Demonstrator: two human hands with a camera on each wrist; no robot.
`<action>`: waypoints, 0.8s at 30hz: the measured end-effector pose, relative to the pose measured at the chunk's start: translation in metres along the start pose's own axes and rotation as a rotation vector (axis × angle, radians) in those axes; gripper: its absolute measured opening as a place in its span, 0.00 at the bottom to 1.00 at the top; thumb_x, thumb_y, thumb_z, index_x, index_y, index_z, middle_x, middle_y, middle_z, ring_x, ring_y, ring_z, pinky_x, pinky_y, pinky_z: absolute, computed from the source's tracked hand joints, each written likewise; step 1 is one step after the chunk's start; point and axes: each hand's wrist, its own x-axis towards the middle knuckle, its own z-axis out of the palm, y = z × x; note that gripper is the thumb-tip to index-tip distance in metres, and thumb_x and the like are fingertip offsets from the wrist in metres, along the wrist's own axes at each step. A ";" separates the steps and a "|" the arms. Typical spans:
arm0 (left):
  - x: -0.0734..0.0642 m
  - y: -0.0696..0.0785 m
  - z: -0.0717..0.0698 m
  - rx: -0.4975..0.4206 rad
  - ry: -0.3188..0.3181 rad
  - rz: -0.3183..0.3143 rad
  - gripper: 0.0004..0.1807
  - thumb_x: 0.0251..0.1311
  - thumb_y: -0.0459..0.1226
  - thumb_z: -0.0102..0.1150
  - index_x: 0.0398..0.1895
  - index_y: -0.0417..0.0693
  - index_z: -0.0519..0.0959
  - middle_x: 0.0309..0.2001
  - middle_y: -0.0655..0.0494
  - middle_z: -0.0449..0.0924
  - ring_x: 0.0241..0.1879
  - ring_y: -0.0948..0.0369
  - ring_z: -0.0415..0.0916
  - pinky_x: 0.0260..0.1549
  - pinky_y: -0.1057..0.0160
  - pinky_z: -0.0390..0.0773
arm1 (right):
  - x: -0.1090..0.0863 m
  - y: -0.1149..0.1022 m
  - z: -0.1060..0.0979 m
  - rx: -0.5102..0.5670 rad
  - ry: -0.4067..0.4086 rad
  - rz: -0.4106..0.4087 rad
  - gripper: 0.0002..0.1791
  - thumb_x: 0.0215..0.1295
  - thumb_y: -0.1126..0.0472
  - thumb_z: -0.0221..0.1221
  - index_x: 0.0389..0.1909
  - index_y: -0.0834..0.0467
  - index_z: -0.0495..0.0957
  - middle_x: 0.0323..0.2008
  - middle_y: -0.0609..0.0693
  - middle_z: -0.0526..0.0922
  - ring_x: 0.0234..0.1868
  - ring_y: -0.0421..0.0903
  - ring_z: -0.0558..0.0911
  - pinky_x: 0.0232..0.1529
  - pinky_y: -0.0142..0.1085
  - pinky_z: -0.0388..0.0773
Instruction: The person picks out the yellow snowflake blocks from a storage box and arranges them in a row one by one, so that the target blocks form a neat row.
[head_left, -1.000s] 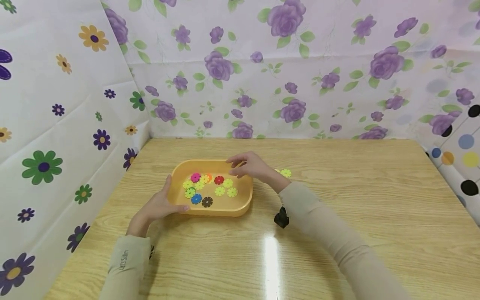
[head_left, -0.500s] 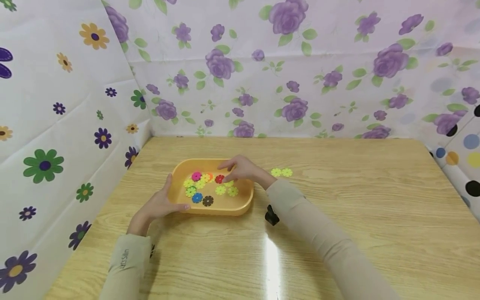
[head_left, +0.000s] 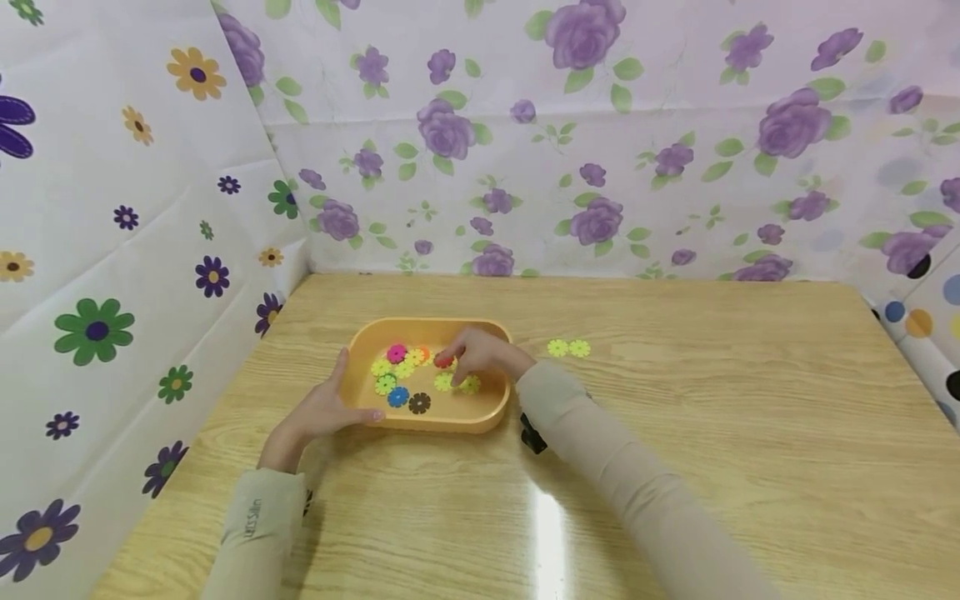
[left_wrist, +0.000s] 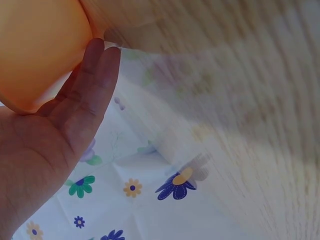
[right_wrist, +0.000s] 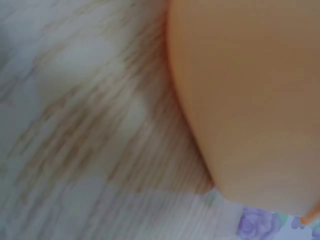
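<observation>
A yellow-orange plastic tray (head_left: 450,423) stands on the table with several flower-shaped plastic discs lying loose in it. My left hand (head_left: 318,408) holds the tray's left end, its thumb at the front rim and its fingers along the outer wall, also seen on the hand (left_wrist: 65,120) in the left wrist view. Inside the right part of the tray is my right hand (head_left: 480,352), fingers pointing down and apart. Its fingers are at a red disc (head_left: 444,361), partly covered, and near yellow discs (head_left: 470,384). A blue disc (head_left: 397,397) and a brown disc (head_left: 420,403) lie toward the front.
Two yellow-green discs (head_left: 568,347) lie side by side on the wooden table (head_left: 712,400), right of the tray. A black device (head_left: 533,435) shows under the right sleeve. Flowered cloth (head_left: 540,167) hangs behind the table and along its sides.
My right hand has moved left and down into the tray, to the red disc. The two yellow-green discs on the table have come into full sight. My left hand stays on the tray.
</observation>
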 end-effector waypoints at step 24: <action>0.001 -0.001 0.002 0.014 0.018 0.019 0.69 0.40 0.55 0.68 0.69 0.41 0.25 0.66 0.27 0.38 0.63 0.34 0.46 0.60 0.40 0.50 | 0.007 0.001 0.013 -0.164 0.038 0.101 0.23 0.41 0.73 0.67 0.43 0.55 0.83 0.46 0.49 0.81 0.21 0.40 0.63 0.20 0.25 0.66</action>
